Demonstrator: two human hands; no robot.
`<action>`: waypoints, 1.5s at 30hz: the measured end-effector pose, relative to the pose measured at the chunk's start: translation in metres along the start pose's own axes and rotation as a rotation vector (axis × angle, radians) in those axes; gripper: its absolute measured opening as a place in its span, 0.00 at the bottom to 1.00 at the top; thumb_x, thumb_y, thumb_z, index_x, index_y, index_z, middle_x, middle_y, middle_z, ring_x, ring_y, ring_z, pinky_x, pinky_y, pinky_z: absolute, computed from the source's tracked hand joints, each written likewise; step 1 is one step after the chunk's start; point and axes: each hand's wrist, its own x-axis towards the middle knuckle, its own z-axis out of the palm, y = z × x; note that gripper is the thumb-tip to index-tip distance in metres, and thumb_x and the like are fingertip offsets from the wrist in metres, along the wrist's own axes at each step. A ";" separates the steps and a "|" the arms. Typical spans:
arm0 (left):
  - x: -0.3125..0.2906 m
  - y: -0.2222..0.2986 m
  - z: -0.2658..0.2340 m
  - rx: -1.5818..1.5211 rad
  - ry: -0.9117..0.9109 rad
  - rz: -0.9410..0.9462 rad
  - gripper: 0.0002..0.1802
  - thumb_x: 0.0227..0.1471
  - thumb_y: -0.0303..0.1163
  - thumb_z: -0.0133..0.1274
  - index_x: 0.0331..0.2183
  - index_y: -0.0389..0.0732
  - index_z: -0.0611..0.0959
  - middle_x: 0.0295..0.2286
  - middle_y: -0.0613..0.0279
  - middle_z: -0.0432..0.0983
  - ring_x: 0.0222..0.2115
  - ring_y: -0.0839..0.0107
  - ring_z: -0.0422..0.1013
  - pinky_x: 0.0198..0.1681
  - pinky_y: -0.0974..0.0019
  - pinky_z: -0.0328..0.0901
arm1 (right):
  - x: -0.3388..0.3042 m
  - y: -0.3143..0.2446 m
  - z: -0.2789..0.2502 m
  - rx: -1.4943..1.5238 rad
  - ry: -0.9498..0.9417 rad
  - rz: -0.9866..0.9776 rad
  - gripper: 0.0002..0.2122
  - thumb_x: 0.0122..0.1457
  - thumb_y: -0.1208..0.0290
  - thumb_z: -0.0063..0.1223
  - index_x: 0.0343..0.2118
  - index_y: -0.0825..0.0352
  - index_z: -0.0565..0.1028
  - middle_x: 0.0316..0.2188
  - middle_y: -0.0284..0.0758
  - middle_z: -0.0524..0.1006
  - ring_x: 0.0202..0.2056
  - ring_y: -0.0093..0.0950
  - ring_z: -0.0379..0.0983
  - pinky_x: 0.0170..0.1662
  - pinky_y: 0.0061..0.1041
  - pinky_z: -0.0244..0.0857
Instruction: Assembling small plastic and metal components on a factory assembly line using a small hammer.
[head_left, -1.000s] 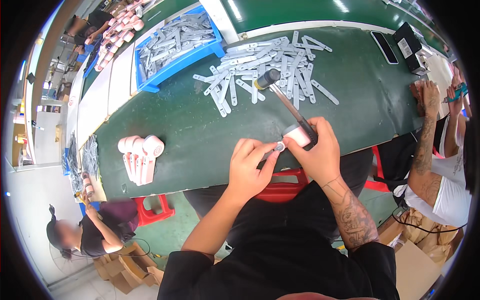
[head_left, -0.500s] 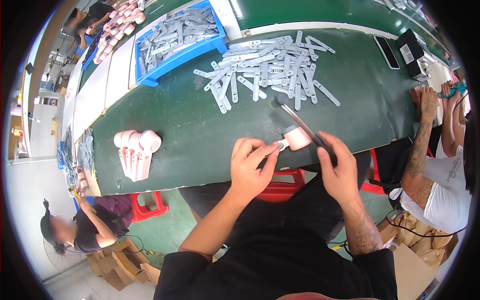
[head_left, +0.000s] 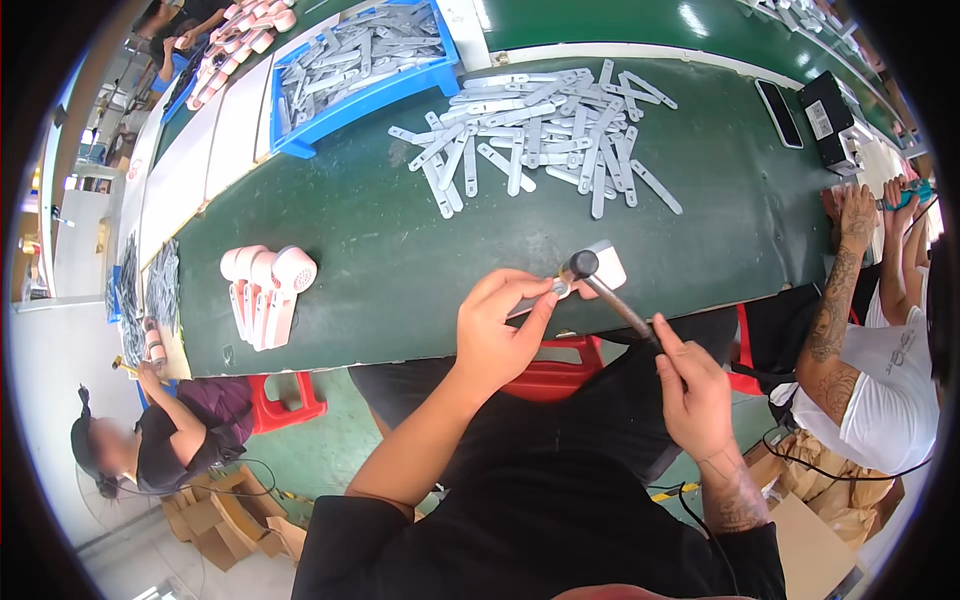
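My left hand [head_left: 498, 328] is closed, thumb and fingers pinching the narrow end of a pink handheld device [head_left: 612, 268] low over the green table. A grey strip shows between these fingers; whether it is joined to the device, I cannot tell. In my right hand [head_left: 695, 395] is a hammer [head_left: 628, 313], gripped by its handle. Its black head lies right at my left fingertips and covers part of the device. To the left, several pink devices [head_left: 272, 297] with round heads, one visibly perforated, stand close together.
Many loose grey strips [head_left: 540, 130] lie piled on the table's far side, near a blue bin [head_left: 360, 115] of similar strips. A phone [head_left: 778, 113] and a black box [head_left: 830, 122] sit at the far right. Co-workers are at both sides; red stools [head_left: 287, 403] stand below the edge.
The hammer has swung round, its head coming down and nearer to my left fingers. My right hand has moved lower and slightly right. The pink device has turned in my left hand.
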 end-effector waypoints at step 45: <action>-0.010 -0.025 -0.046 0.358 -0.126 0.108 0.16 0.46 0.42 0.76 0.38 0.51 0.92 0.34 0.71 0.84 0.42 0.66 0.75 0.47 0.58 0.57 | 0.006 -0.025 0.011 -0.197 0.090 -0.233 0.25 0.59 0.81 0.64 0.61 0.58 0.81 0.28 0.34 0.76 0.25 0.35 0.76 0.29 0.34 0.72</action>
